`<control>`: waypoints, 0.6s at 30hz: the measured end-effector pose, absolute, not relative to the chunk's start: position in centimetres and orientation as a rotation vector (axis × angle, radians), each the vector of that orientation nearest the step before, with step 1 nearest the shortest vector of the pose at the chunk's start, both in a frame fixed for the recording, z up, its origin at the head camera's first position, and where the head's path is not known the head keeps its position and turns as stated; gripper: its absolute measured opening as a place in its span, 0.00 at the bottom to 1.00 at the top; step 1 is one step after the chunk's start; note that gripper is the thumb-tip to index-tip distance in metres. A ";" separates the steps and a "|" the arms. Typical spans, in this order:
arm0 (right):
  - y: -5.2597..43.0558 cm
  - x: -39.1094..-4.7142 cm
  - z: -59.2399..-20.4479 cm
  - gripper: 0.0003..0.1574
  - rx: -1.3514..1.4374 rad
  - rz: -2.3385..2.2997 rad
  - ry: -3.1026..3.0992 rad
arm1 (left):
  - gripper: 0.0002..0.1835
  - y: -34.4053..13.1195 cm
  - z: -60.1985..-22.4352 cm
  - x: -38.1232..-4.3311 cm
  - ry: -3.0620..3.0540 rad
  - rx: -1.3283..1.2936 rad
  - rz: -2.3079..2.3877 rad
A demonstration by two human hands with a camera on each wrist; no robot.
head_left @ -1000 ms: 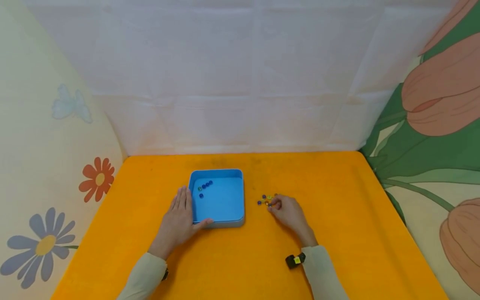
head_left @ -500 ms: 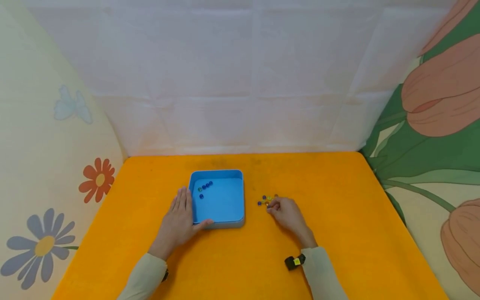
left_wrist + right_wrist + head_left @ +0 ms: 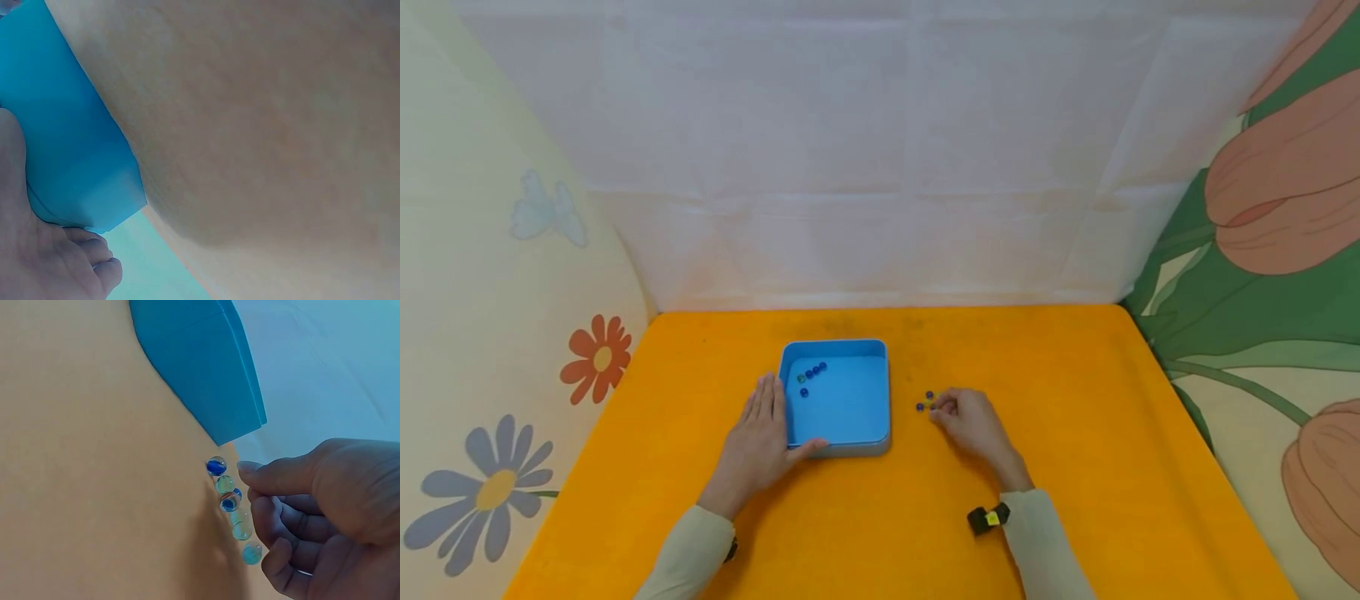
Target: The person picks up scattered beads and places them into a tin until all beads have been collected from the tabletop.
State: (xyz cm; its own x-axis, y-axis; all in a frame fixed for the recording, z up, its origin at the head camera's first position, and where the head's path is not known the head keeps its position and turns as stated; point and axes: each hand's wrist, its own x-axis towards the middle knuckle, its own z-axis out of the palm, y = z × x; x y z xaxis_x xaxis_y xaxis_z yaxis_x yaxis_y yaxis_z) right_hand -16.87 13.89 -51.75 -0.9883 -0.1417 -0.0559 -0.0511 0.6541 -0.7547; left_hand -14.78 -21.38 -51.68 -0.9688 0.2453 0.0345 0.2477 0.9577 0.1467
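Note:
Against the left side of a square blue tray lies my left hand, its fingers straight along the outer wall and its thumb across the front rim. Several marbles, mostly dark blue with one greenish, rest inside the tray toward its back left. My right hand hovers at a small cluster of marbles right of the tray, with fingers bent. In the right wrist view, clear, blue and orange-swirled marbles sit just beyond the thumb and fingertips. Whether any marble is gripped cannot be told.
An orange cloth covers the table, with a white sheet hanging behind it. Flower-printed fabric stands along the right side, and a similar printed sheet along the left.
My right hand has shifted slightly left over the marble cluster, now covering more of it. The left hand and the tray have stayed in place.

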 end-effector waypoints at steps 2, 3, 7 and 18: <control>13.8 -17.1 -51.6 0.06 -0.170 -1.250 2.757 | 0.68 -21.4 -51.7 -14.8 -3.090 -0.388 -0.234; 13.8 -17.2 -51.5 0.06 -0.175 -1.252 2.755 | 0.68 -21.4 -51.8 -14.8 -3.091 -0.389 -0.231; 13.5 -17.6 -51.0 0.07 -0.179 -1.242 2.766 | 0.68 -21.4 -51.9 -14.9 -3.096 -0.391 -0.226; 12.2 -18.5 -49.3 0.06 -0.177 -1.239 2.746 | 0.68 -21.5 -51.9 -14.9 -3.097 -0.385 -0.226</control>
